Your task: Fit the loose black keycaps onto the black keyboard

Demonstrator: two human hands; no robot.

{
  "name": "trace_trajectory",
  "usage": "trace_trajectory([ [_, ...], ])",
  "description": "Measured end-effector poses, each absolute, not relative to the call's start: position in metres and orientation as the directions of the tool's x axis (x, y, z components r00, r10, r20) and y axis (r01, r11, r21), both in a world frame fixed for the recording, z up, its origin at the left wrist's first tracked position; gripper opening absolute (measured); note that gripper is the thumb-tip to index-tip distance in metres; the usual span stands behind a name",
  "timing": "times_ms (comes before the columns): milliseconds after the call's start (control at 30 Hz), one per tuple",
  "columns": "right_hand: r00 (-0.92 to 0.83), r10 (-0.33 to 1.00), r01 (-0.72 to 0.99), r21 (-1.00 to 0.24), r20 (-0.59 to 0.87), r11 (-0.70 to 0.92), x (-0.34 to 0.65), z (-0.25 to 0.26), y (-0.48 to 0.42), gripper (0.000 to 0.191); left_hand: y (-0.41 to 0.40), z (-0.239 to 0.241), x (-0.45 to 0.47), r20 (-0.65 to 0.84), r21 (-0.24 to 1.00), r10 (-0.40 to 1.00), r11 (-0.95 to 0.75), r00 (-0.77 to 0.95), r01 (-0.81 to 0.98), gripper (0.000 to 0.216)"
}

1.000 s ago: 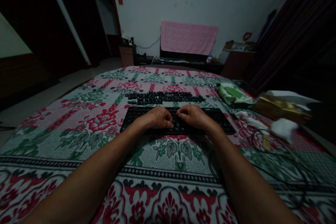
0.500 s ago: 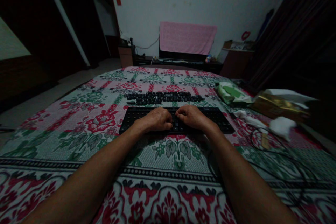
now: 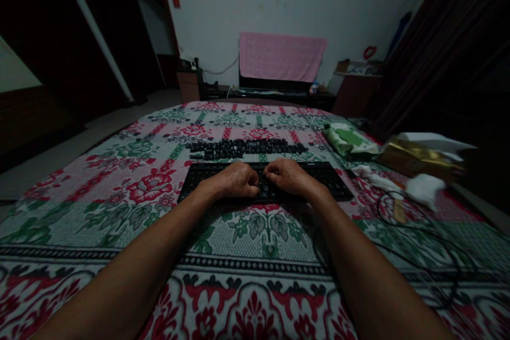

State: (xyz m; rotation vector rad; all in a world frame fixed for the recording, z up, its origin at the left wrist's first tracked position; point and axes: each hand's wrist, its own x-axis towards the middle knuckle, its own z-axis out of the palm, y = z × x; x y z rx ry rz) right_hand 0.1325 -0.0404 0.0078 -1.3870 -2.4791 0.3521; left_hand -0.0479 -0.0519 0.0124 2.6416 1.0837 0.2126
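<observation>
A black keyboard (image 3: 203,177) lies on a flowered bedspread (image 3: 135,207) in front of me. Both my hands rest on its middle with fingers curled. My left hand (image 3: 235,180) and my right hand (image 3: 287,176) sit close together, fingertips pressed down onto the keyboard's centre; what lies under the fingertips is hidden. Just beyond the keyboard, rows of loose black keycaps (image 3: 247,147) are laid out on the cloth.
A green and white packet (image 3: 348,141) lies at the right, with a gold box (image 3: 418,156) and white tissues (image 3: 424,188) beyond. A black cable (image 3: 414,234) coils on the bedspread at the right. A pink cloth (image 3: 281,56) covers a screen by the far wall.
The view has shifted slightly; both hands stay on the keyboard's middle with hardly any movement.
</observation>
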Motion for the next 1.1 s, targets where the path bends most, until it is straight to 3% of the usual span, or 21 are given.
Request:
trace_trajectory([
  [367, -0.513, 0.849, 0.767, -0.374, 0.128, 0.521, 0.134, 0.006, -0.04, 0.021, -0.049, 0.011, -0.053, -0.018, 0.448, 0.723, -0.612, 0.691, 0.652, 0.024],
  [600, -0.525, 0.846, 0.746, -0.426, 0.097, 0.512, 0.135, 0.006, -0.04, 0.022, -0.048, 0.01, -0.055, 0.065, 0.343, 0.693, -0.692, 0.718, 0.636, 0.023],
  [1100, -0.516, 0.852, 0.746, -0.444, 0.084, 0.496, 0.135, 0.008, -0.041, 0.021, -0.045, 0.006, -0.056, 0.088, 0.447, 0.638, -0.711, 0.765, 0.543, 0.029],
])
